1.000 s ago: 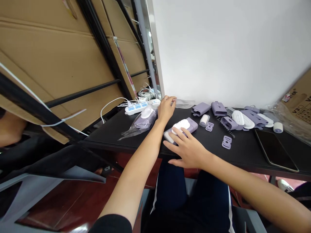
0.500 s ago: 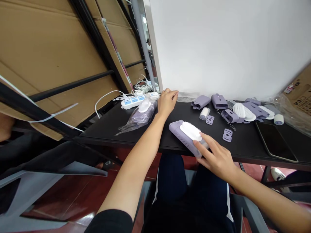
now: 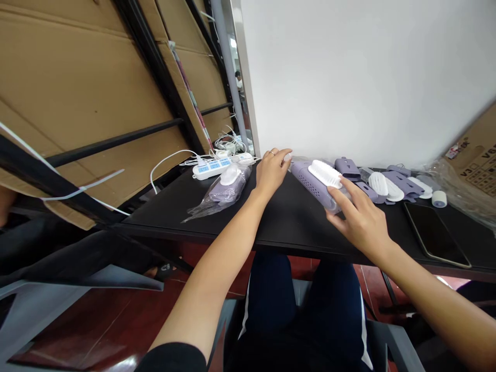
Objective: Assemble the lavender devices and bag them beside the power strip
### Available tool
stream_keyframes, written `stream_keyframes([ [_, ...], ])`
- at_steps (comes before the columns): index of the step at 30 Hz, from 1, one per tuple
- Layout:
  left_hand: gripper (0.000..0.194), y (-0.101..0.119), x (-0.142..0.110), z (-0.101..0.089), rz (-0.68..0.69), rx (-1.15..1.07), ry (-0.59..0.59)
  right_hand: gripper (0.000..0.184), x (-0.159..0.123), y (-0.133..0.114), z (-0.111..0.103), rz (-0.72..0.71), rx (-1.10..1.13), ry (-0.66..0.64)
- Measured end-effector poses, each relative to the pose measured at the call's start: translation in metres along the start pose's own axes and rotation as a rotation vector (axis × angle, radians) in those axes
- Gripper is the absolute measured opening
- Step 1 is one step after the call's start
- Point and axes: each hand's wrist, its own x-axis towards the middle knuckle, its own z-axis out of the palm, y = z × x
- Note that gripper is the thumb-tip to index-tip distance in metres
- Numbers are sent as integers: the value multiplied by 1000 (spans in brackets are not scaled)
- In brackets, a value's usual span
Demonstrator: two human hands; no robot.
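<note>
My right hand point(image 3: 362, 219) grips the near end of a purple brush point(image 3: 310, 182), which has a white oval bristled head on top and small holes along its side. The brush's far end is tilted up toward the wall, above the black table. My left hand point(image 3: 271, 170) is closed, thumb and fingertips pinched on the edge of a clear plastic bag point(image 3: 300, 159). The far end of the brush is close to the bag; whether it touches cannot be made out. Left of that hand lies another purple brush point(image 3: 225, 192) inside a clear bag.
A white power strip point(image 3: 211, 168) with tangled cables sits at the back left. Purple casings point(image 3: 347, 168), white oval brush heads point(image 3: 377, 183) and a small roller point(image 3: 439, 199) lie to the right. A phone point(image 3: 436, 232) rests near the front edge. A cardboard box point(image 3: 480, 155) stands far right.
My right hand has carried the purple brush away from the table's front edge, farther back and right, toward the plastic bag. My left hand stays pinched near the back.
</note>
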Motion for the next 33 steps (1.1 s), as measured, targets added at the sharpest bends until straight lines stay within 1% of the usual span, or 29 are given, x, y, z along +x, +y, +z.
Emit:
stream_keyframes([
  [4, 25, 8, -1, -5, 28, -41, 81, 47, 12, 5, 9, 41, -47, -26],
  [7, 24, 12, -2, -6, 90, -110, 126, 45, 18, 3, 13, 51, -38, -55],
  [10, 25, 12, -2, -5, 141, -173, 90, 46, 22, 1, 12, 27, -44, -55],
  [13, 27, 11, -1, -5, 133, -198, 31, 46, 24, 2, 4, -41, -57, -64],
  [15, 29, 11, 0, -4, 127, -229, -5, 46, 26, 2, -1, -79, -51, -93],
  [18, 33, 11, 1, -4, 148, -299, -30, 45, 31, 2, -1, -57, -23, -150],
  [20, 35, 13, -1, -4, 159, -340, -24, 46, 33, 1, 3, -13, -5, -166],
  [23, 37, 17, -4, -6, 185, -368, -5, 46, 36, 1, 13, 47, 7, -153],
  [26, 37, 26, -9, -8, 276, -347, 18, 46, 39, 1, 23, 53, 13, -145],
  [30, 37, 44, -17, -9, 426, -345, 74, 45, 45, -2, 41, 48, 28, -148],
  [33, 38, 54, -22, -7, 468, -358, 61, 43, 50, -2, 57, 94, 51, -129],
])
